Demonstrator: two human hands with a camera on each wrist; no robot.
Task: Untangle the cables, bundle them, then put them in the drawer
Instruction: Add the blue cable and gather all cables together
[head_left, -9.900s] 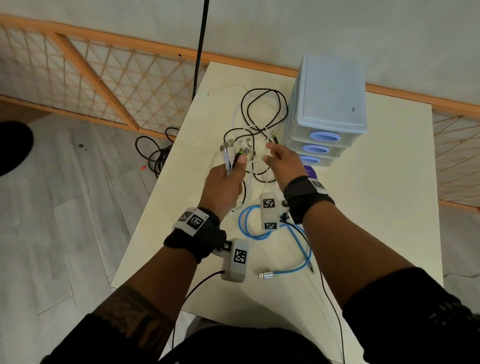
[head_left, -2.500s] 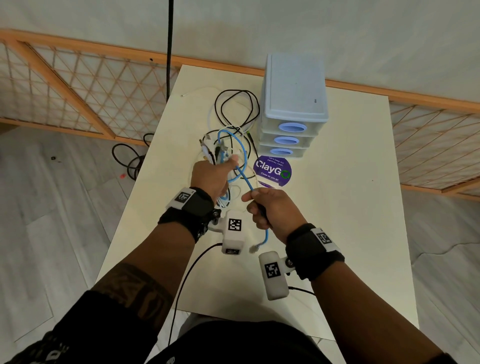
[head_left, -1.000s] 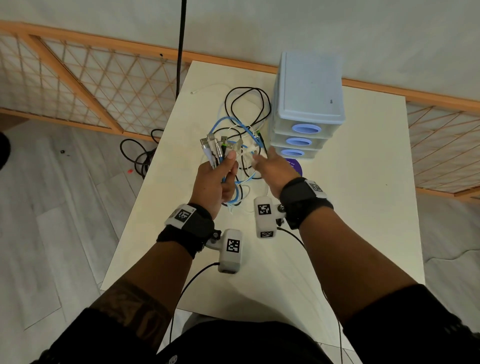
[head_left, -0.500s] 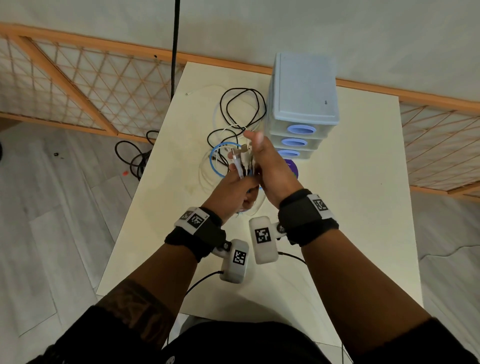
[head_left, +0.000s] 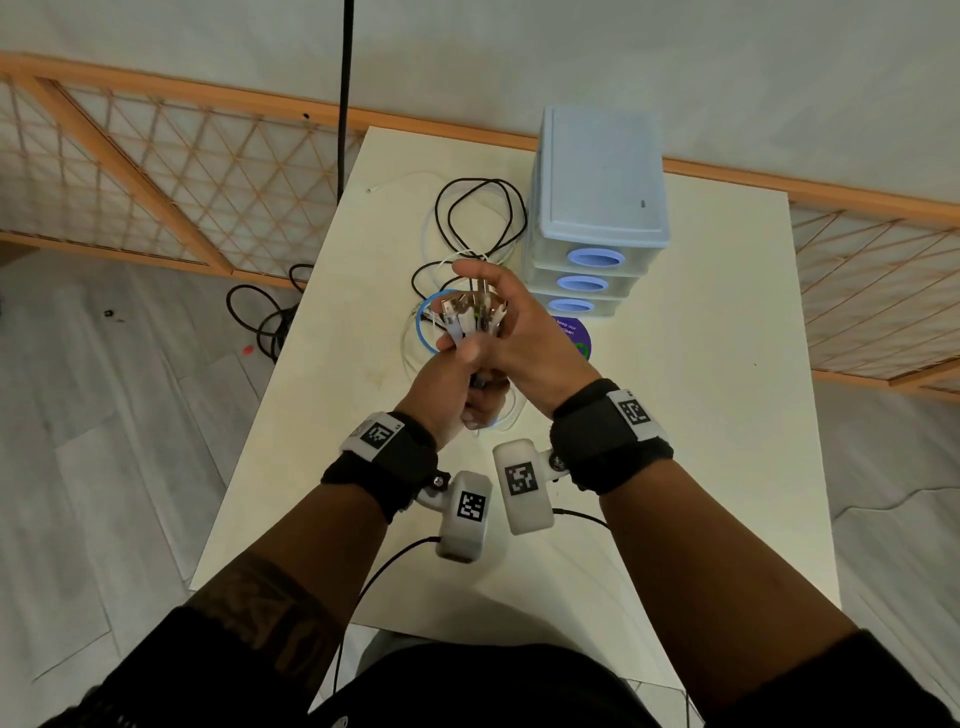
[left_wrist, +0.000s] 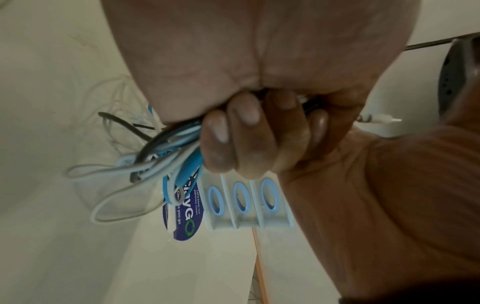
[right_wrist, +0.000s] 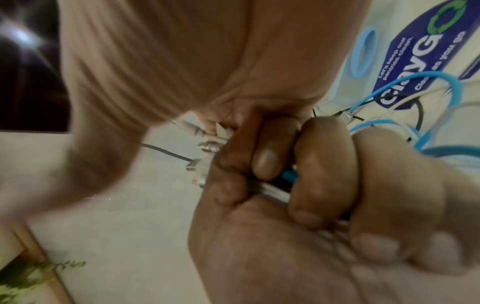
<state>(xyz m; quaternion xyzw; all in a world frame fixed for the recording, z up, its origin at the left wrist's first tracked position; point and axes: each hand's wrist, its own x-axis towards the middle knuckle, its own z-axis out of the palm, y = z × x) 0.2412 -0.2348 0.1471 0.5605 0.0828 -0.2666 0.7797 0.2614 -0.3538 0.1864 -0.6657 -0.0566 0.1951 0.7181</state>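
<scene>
Both hands meet above the middle of the table (head_left: 701, 364). My left hand (head_left: 449, 382) grips a bundle of cables (head_left: 470, 317) from below, with the plug ends sticking up. My right hand (head_left: 524, 338) wraps round the same bundle from the right. In the left wrist view, my curled fingers (left_wrist: 246, 144) clamp blue, white and black cable loops (left_wrist: 161, 164) that hang down. More black and white cable (head_left: 478, 218) trails from the bundle across the table. The pale blue three-drawer unit (head_left: 597, 182) stands just behind, all drawers closed.
A round purple sticker (head_left: 576, 335) lies on the table in front of the drawer unit. Black cables (head_left: 260, 317) sit coiled on the floor to the left. A wooden lattice fence (head_left: 156, 182) runs behind the table.
A second ago my right hand was reaching toward the cables by the drawers. It has since come back and closed round the bundle that my left hand holds.
</scene>
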